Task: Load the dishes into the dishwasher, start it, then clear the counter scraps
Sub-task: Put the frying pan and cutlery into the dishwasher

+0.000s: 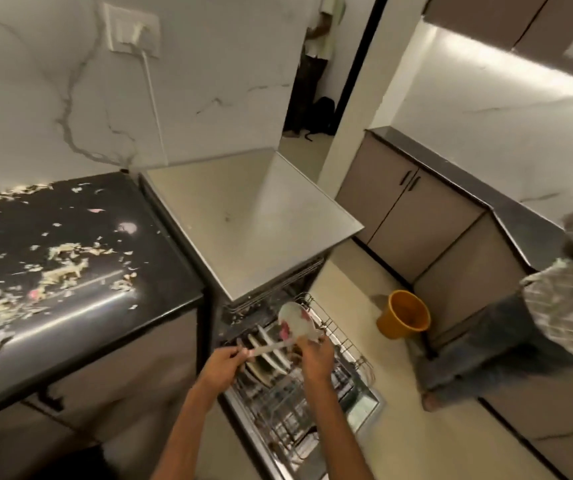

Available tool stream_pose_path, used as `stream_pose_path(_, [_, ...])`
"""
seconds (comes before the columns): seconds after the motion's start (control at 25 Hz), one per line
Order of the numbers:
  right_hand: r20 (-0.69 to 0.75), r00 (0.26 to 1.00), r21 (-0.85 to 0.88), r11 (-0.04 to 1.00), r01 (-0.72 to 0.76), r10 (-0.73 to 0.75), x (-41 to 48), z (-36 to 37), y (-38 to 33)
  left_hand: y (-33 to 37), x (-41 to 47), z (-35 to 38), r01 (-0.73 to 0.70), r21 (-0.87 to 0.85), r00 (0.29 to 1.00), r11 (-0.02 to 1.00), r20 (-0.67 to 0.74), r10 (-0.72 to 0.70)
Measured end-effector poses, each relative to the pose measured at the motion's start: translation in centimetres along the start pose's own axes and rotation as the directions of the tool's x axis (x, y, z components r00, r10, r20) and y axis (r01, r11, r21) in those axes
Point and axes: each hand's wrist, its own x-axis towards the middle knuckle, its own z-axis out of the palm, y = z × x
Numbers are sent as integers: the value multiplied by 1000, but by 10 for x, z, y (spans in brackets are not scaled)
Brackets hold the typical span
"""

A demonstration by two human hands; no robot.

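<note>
The dishwasher point(243, 216) stands open with its wire lower rack point(344, 341) pulled out; a few plates point(267, 355) stand upright in it. My right hand point(316, 358) holds a white plate point(293, 320) with red smears, tilted on edge above the rack. My left hand point(221, 363) grips a pale, long utensil point(271, 348) that points toward the plate. Food scraps point(60, 265) lie scattered over the black counter point(160, 271) to the left.
An orange bucket point(404, 318) sits on the floor right of the rack. A person in a patterned shirt point(569, 306) stands at the right by the cabinets point(416, 209). Another person point(316, 60) stands in the far doorway. A cord hangs from a wall socket point(132, 29).
</note>
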Motion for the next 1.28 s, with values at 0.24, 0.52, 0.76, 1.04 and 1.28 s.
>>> stream_pose_path(0.24, [-90,978,31,983,-184,186,52,-139,46,-35,2,127,141,-85,988,986,-58,-146])
stream_pose_path(0.52, [-30,968,-156,955,-251,249,125,-281,62,-69,-28,268,332,-239,921,912,-125,-368])
stream_pose_path(0.76, [38,939,-245,914,-324,343,170,-315,85,-101,-31,326,417,-348,844,840,-194,-499])
stream_pose_path(1.04, [80,952,-289,920,-263,297,305,-304,131,-164,86,378,382,-337,849,860,-239,-471])
stream_pose_path(1.28, [340,900,-269,945,-186,273,429,-292,204,-232,176,424,215,-239,868,947,-398,-297])
